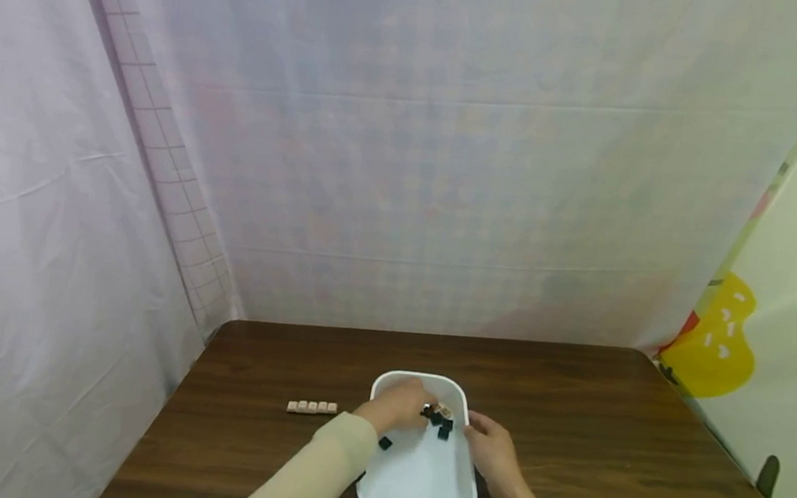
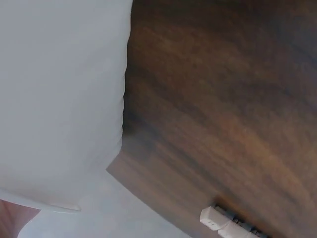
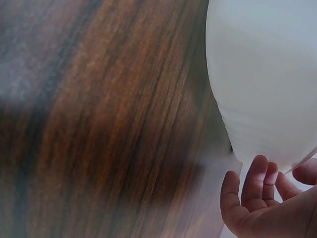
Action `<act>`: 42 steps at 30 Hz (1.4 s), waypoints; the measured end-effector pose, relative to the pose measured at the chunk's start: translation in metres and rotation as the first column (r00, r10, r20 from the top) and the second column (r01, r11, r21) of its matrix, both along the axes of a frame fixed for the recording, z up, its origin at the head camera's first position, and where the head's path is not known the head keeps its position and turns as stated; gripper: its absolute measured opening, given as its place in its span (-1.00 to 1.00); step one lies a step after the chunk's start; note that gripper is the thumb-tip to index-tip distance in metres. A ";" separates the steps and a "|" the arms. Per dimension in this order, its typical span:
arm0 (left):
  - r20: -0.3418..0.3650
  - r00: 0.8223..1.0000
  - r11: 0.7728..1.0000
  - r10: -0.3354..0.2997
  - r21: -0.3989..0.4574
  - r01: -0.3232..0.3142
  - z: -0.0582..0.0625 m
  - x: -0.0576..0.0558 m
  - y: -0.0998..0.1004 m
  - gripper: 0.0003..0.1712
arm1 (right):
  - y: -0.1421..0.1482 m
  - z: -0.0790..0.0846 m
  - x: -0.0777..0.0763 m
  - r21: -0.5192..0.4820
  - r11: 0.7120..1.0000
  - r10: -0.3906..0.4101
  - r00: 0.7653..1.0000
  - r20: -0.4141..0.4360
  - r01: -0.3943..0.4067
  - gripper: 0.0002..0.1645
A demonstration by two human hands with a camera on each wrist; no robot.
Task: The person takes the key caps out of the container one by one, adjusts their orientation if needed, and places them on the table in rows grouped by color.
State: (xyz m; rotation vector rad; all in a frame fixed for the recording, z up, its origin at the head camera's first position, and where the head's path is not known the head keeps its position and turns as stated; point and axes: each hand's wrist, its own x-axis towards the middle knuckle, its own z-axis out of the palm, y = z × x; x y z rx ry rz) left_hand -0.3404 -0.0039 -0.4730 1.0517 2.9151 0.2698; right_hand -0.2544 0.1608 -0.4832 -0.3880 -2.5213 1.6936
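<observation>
Head: blocks [image 1: 312,407] beside tub [image 1: 421,476]; curtain [image 1: 433,173] behind

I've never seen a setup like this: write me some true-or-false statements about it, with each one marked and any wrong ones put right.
1. The left-hand grip reaches inside the oblong white plastic-looking tub. True.
2. The right-hand grip is in there too. False: it is at the tub's right rim.
3. Five small pale square blocks stand in a row on the brown wood-grain table. True.
4. That row lies right of the tub. False: it lies left.
5. The tub contains small black pieces. True.
</observation>
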 end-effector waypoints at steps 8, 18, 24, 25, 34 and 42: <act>0.074 0.992 0.986 0.102 0.125 -0.111 -0.002 0.001 -0.001 -0.89 | 0.000 0.000 0.000 0.018 1.000 -0.006 1.000 0.016 0.006 -0.50; 0.055 0.992 0.992 0.112 0.059 -0.115 -0.004 0.003 -0.002 -0.79 | -0.001 0.001 -0.001 0.018 1.000 -0.007 0.999 0.033 0.006 -0.50; 0.049 0.992 0.992 0.114 0.057 -0.117 -0.005 0.001 -0.001 -0.82 | -0.001 0.001 0.000 0.018 1.000 -0.007 1.000 0.018 0.006 -0.50; 0.057 0.992 0.990 0.116 0.072 -0.120 -0.005 0.001 -0.001 -0.83 | -0.001 0.001 0.000 0.017 1.000 -0.003 1.000 0.012 0.003 -0.50; 0.126 0.986 0.960 0.107 0.246 -0.136 -0.003 0.001 -0.003 -0.80 | -0.001 0.000 -0.001 0.018 1.000 -0.003 1.000 0.017 0.002 -0.49; 0.103 0.994 0.935 0.046 0.346 -0.079 0.004 0.004 -0.009 -0.87 | 0.000 -0.001 -0.002 0.021 1.000 -0.001 1.000 0.015 0.001 -0.50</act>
